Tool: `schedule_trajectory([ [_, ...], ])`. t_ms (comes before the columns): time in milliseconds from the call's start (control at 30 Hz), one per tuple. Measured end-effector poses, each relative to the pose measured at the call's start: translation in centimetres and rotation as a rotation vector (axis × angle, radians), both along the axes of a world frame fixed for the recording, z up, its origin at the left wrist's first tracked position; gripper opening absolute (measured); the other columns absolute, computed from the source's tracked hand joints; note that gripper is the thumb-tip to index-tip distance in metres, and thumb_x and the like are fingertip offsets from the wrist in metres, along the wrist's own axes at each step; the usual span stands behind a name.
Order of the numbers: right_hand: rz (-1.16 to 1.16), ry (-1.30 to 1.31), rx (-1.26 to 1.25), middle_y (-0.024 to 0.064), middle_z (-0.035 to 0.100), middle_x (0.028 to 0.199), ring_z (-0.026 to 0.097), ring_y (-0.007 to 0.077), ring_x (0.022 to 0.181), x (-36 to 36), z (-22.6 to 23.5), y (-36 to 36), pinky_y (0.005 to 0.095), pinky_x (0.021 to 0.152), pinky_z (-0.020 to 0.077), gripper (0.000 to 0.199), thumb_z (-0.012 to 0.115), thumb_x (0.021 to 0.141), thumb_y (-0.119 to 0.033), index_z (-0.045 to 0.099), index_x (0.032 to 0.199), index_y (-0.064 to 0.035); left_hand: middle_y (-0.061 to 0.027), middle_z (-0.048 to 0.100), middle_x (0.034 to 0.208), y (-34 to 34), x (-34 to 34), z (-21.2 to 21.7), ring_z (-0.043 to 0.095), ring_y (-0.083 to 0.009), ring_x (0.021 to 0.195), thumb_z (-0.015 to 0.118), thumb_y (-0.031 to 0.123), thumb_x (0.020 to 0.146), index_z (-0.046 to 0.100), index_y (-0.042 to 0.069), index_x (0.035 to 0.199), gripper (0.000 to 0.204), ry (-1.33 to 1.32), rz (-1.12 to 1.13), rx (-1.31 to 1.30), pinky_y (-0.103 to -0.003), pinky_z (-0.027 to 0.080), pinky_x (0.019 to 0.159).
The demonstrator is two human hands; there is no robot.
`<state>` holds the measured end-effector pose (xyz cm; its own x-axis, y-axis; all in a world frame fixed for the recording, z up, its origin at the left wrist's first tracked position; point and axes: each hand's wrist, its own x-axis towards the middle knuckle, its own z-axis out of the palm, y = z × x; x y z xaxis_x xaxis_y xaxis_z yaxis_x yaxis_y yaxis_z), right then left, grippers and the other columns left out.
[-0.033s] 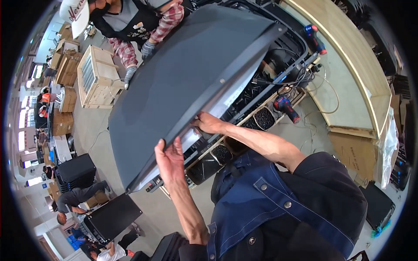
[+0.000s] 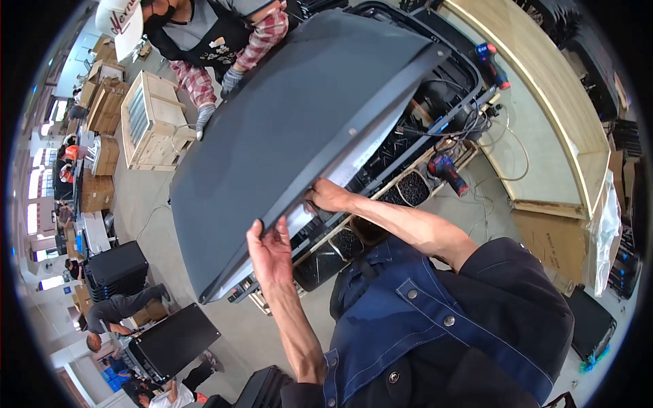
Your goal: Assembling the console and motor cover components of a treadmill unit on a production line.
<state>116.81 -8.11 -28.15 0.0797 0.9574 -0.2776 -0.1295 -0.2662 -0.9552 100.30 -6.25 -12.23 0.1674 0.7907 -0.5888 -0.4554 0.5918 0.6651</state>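
Note:
A large dark grey panel (image 2: 286,129) lies tilted across a black metal frame (image 2: 469,92), its near edge raised over a white sheet (image 2: 347,166). My left hand (image 2: 272,255) grips that edge near its left end, thumb on top and fingers beneath. Farther right, my right hand (image 2: 331,196) is closed just under the rim; its fingertips and whatever they hold are hidden. Across the panel a co-worker's gloved hands (image 2: 204,121) rest on the far edge.
Bins of small black fasteners (image 2: 412,187) line the frame's near side. One cordless drill (image 2: 447,174) lies beside them, another (image 2: 492,66) at the frame's right corner. Loose cables (image 2: 469,122) hang there. A wooden crate (image 2: 153,122) stands left; a wooden-walled box (image 2: 564,136) stands right.
The panel's near edge and both my hands have shifted very slightly to the right. My grips look the same.

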Motion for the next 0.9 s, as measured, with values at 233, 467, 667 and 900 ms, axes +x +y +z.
schedule_trajectory([
  [233,0.082,-0.069,0.141,0.0098,0.068,0.089,0.064,0.0139,0.06,2.0,0.1,-0.4,0.0305,0.055,0.0537,0.027,0.045,0.101,-0.006,0.06,0.124,-0.0045,-0.0124,0.067,0.107,-1.2,0.3,-4.0,0.068,-0.0266,0.093,0.07,0.022,0.093,0.06,0.001,0.109,0.028,-0.152,-0.008,-0.103,-0.029,0.058,0.071],
  [467,-0.03,-1.086,0.199,0.0243,0.065,0.111,0.064,0.0388,0.106,9.9,4.7,-8.4,0.0489,0.088,0.0518,0.028,0.064,0.089,-0.02,0.067,0.11,-0.0019,-0.011,0.068,0.104,-1.2,-0.7,-7.1,0.067,-0.0217,0.084,0.068,0.027,0.096,0.062,0.003,0.111,0.029,-0.117,0.035,-0.056,-0.025,0.055,0.064],
  [667,-0.197,-1.328,0.267,0.0152,0.065,0.103,0.061,0.0318,0.106,18.3,8.9,-17.1,0.0468,0.097,0.0435,0.041,0.063,0.095,-0.034,0.058,0.122,-0.0043,-0.0089,0.069,0.101,-1.1,0.0,-7.6,0.066,-0.0193,0.077,0.068,0.031,0.095,0.062,0.006,0.111,0.03,-0.033,0.073,-0.053,-0.024,0.052,0.06],
  [900,-0.835,0.004,-0.147,0.0127,0.068,0.101,0.072,0.019,0.074,24.1,8.8,-15.7,0.0285,0.052,0.0538,0.057,0.062,0.096,-0.051,0.056,0.128,-0.0036,-0.0084,0.067,0.104,-2.2,0.4,-9.8,0.066,-0.0193,0.078,0.071,0.032,0.094,0.06,0.009,0.116,0.033,0.0,0.148,-0.115,-0.023,0.052,0.058],
])
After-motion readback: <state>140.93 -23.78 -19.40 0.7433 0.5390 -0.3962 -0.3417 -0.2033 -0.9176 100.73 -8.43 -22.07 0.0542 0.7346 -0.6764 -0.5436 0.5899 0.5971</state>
